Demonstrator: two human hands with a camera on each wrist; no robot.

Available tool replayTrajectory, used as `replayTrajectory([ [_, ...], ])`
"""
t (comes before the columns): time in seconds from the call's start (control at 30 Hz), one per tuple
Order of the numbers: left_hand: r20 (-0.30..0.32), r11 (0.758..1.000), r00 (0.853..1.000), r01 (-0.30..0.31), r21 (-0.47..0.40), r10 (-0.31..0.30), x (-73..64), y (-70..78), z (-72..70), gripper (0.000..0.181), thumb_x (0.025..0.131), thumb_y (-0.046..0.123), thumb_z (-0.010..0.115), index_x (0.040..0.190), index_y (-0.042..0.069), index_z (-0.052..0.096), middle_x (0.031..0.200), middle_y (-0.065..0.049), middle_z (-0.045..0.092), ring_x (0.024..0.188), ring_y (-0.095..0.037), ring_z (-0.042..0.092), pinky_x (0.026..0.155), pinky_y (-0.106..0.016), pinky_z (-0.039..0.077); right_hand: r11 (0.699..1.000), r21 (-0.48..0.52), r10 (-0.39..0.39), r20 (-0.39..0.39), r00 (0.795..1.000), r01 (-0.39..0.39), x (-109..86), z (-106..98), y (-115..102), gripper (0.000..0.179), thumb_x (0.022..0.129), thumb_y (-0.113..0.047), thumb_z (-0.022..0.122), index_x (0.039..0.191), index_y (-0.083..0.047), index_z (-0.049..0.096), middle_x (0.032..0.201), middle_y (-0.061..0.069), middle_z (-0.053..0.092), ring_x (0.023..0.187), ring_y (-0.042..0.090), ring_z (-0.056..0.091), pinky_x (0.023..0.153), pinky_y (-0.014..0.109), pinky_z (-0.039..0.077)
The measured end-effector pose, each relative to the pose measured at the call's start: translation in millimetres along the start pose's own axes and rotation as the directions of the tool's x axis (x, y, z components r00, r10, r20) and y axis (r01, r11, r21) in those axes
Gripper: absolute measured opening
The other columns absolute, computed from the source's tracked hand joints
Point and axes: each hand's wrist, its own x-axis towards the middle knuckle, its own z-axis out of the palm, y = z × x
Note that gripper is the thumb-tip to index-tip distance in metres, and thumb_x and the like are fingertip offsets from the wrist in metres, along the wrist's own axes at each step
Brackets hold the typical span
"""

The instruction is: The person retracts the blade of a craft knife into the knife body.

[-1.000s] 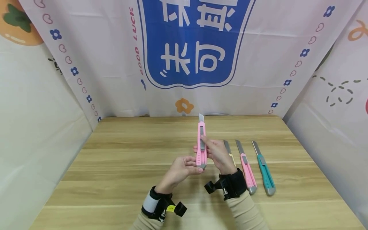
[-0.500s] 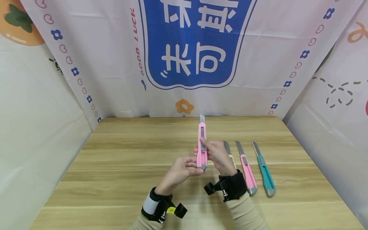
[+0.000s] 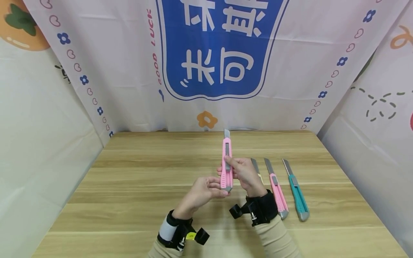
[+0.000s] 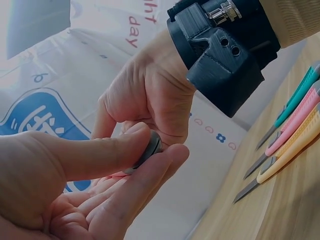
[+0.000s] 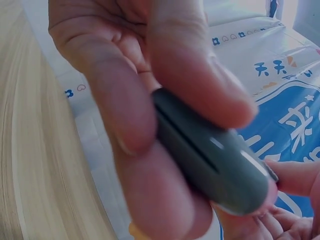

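Observation:
In the head view a pink utility knife (image 3: 227, 179) is held up over the table, its blade out and pointing away. My left hand (image 3: 203, 191) pinches its grey butt end between thumb and fingers. My right hand (image 3: 246, 175) grips the middle of the handle, thumb on the grey slider and fingers behind. In the left wrist view the grey end (image 4: 153, 145) shows between my left thumb and fingers, while the rest is hidden. The right wrist view shows a dark, rounded part of the knife (image 5: 215, 160) against my right fingers.
Right of my hands lie a yellow utility knife (image 3: 255, 165), partly hidden by my right hand, another pink utility knife (image 3: 279, 195) and a teal one (image 3: 300, 197), all with blades out. Printed cloth (image 3: 135, 107) hangs behind the wooden table (image 3: 135, 200) and at both sides.
My right thumb sits slightly lower on the slider than a second ago. Both hands keep the same hold on the pink knife, and the other knives have not moved.

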Motion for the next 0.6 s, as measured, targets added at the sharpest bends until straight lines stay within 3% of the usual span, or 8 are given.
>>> replayTrajectory([
  [0.3, -0.001, 0.999, 1.0, -0.015, -0.033, 0.015, 0.1, 0.7, -1.5, 0.036, 0.078, 0.009, 0.074, 0.109, -0.004, 0.062, 0.101, -0.017, 0.071, 0.086, -0.017, 0.069, 0.083, -0.032, 0.06, 1.0, -0.005, 0.018, 0.014, 1.0, -0.018, -0.3, 1.1, -2.1, 0.043, 0.095, -0.013, 0.053, 0.119, 0.023, 0.049, 0.067, -0.006, 0.074, 0.07, 0.011, 0.07, 0.058, 0.018, 0.062],
  [0.6, -0.011, 0.998, 0.999, -0.038, -0.056, 0.037, 0.9, 2.0, -1.4, 0.036, 0.079, 0.007, 0.072, 0.111, -0.007, 0.062, 0.105, -0.021, 0.07, 0.086, -0.016, 0.068, 0.083, -0.03, 0.059, 0.999, -0.027, 0.022, -0.011, 1.0, -0.023, -0.2, 1.2, -4.5, 0.046, 0.095, -0.021, 0.054, 0.119, 0.018, 0.052, 0.071, -0.005, 0.074, 0.075, 0.013, 0.07, 0.06, 0.019, 0.062],
])
